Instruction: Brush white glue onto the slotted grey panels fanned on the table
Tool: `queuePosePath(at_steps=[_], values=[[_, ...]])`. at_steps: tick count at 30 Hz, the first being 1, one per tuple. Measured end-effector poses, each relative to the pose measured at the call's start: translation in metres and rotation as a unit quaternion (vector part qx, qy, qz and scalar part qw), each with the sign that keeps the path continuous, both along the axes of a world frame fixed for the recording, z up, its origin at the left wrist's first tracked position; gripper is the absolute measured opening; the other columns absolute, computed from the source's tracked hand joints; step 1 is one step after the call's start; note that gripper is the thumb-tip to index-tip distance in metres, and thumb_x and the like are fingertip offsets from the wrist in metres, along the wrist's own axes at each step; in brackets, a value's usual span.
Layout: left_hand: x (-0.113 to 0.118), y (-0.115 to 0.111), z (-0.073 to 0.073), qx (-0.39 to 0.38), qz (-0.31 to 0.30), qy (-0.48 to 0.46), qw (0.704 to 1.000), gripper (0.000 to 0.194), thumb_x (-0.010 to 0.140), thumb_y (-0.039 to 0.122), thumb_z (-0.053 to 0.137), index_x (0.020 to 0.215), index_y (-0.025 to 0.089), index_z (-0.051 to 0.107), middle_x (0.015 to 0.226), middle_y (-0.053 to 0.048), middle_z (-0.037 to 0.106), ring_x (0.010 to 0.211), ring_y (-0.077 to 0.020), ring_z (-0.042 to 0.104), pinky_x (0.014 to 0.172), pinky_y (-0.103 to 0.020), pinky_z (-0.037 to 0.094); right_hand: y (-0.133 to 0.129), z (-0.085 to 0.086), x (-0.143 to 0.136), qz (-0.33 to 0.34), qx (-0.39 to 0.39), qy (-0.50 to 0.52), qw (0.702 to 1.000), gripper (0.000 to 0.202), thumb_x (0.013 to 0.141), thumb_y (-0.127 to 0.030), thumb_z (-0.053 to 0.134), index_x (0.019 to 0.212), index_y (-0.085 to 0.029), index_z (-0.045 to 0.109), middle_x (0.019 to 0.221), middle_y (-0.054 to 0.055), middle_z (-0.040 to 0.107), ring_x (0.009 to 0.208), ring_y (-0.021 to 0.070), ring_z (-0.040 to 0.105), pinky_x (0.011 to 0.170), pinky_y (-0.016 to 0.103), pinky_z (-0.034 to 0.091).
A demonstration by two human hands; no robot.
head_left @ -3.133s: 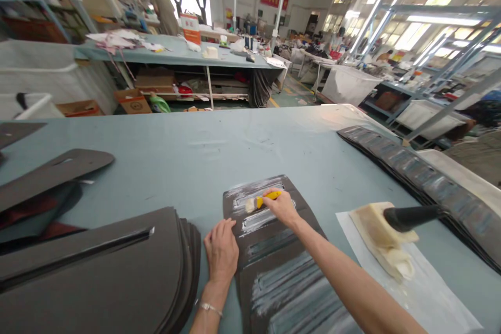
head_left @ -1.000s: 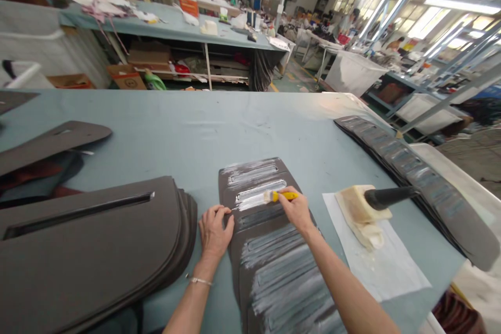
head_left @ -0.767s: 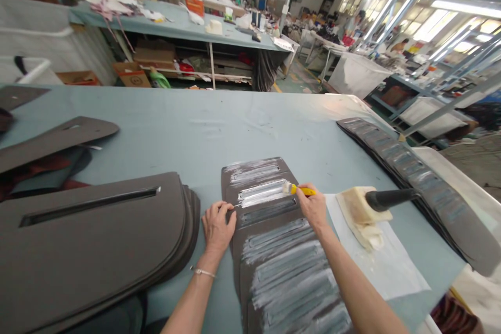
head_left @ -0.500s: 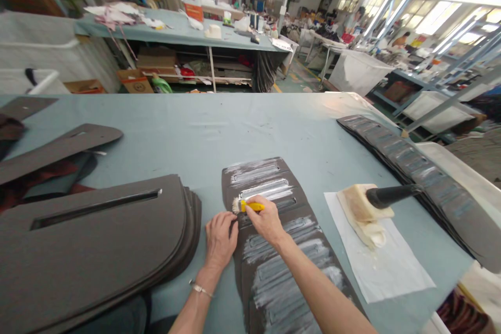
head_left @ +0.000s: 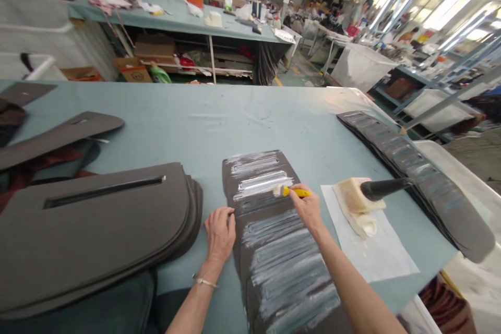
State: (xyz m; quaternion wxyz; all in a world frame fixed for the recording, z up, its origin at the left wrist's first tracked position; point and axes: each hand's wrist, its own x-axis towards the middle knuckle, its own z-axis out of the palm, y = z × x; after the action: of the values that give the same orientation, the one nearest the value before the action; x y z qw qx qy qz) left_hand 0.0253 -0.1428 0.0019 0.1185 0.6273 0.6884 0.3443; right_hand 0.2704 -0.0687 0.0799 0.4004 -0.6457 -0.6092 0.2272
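Observation:
My right hand (head_left: 306,207) is closed round a yellow-handled paintbrush (head_left: 299,192). Its pale bristles touch the top dark panel of an overlapping row of dark panels (head_left: 279,250), each with a slot and streaks of white paste. My left hand (head_left: 220,230) rests on the table at the row's left edge, fingers extended and fingertips against that edge, gripping nothing. Right of the row, a cream plastic container (head_left: 354,195) with a black handle-like cylinder (head_left: 385,188) lies on a white sheet (head_left: 385,258), cream paste spilling from its mouth.
To the left is a stack of dark slotted panels (head_left: 117,229), with more dark cut pieces (head_left: 74,129) behind it. Along the right edge lies another row of pasted panels (head_left: 415,167). A second table (head_left: 156,13) stands beyond, and white bins (head_left: 364,65) are at the right.
My right hand has drawn the brush rightward across the panel, from its left edge toward its right side. My left hand stays at the left edge. The view has shifted slightly.

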Motion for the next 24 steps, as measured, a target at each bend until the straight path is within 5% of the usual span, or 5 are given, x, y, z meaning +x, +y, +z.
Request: queuePosePath(at_steps=[6, 12, 15, 18, 24], values=[[0.017, -0.023, -0.003, -0.003, -0.019, 0.039, 0.999, 0.023, 0.088, 0.021, 0.041, 0.103, 0.022, 0.059, 0.108, -0.007, 0.063, 0.108, -0.0219, 0.052, 0.095, -0.04, 0.033, -0.03, -0.009, -0.064, 0.153, -0.02, 0.052, 0.987, 0.018, 0.082, -0.032, 0.052, 0.084, -0.019, 0.064, 0.077, 0.002, 0.063, 0.067, 0.0135, 0.055, 0.064, 0.022, 0.042], [0.017, -0.023, -0.006, -0.006, -0.01, 0.068, 0.998, 0.022, 0.086, 0.02, 0.045, 0.103, 0.023, 0.06, 0.109, -0.008, 0.063, 0.109, -0.0232, 0.051, 0.094, -0.042, 0.034, -0.022, -0.007, -0.066, 0.038, 0.02, -0.043, 0.998, 0.019, 0.083, -0.031, 0.049, 0.077, -0.02, 0.063, 0.071, 0.002, 0.062, 0.065, 0.0153, 0.055, 0.065, 0.025, 0.042], [0.018, -0.023, -0.005, 0.001, -0.008, 0.075, 0.997, 0.021, 0.085, 0.021, 0.047, 0.101, 0.022, 0.061, 0.106, -0.009, 0.064, 0.107, -0.0241, 0.052, 0.092, -0.042, 0.034, -0.029, -0.003, -0.07, 0.13, 0.034, -0.045, 0.99, 0.019, 0.085, -0.031, 0.048, 0.081, -0.021, 0.063, 0.078, 0.003, 0.064, 0.072, 0.0156, 0.058, 0.07, 0.024, 0.043], [0.019, -0.023, -0.006, 0.004, -0.008, 0.077, 0.997, 0.02, 0.085, 0.022, 0.048, 0.101, 0.022, 0.06, 0.106, -0.008, 0.064, 0.106, -0.0242, 0.053, 0.091, -0.041, 0.034, -0.025, -0.008, -0.05, 0.173, 0.011, -0.047, 0.984, 0.018, 0.084, -0.031, 0.049, 0.084, -0.021, 0.064, 0.081, 0.003, 0.066, 0.073, 0.0151, 0.059, 0.07, 0.024, 0.044], [0.019, -0.021, -0.007, 0.001, -0.006, 0.082, 0.997, 0.018, 0.085, 0.023, 0.048, 0.1, 0.022, 0.059, 0.104, -0.007, 0.064, 0.106, -0.0249, 0.052, 0.09, -0.04, 0.034, 0.003, -0.011, 0.042, -0.046, 0.014, -0.111, 0.993, 0.023, 0.08, -0.035, 0.048, 0.077, -0.019, 0.064, 0.07, 0.002, 0.062, 0.062, 0.0152, 0.053, 0.06, 0.025, 0.039]])
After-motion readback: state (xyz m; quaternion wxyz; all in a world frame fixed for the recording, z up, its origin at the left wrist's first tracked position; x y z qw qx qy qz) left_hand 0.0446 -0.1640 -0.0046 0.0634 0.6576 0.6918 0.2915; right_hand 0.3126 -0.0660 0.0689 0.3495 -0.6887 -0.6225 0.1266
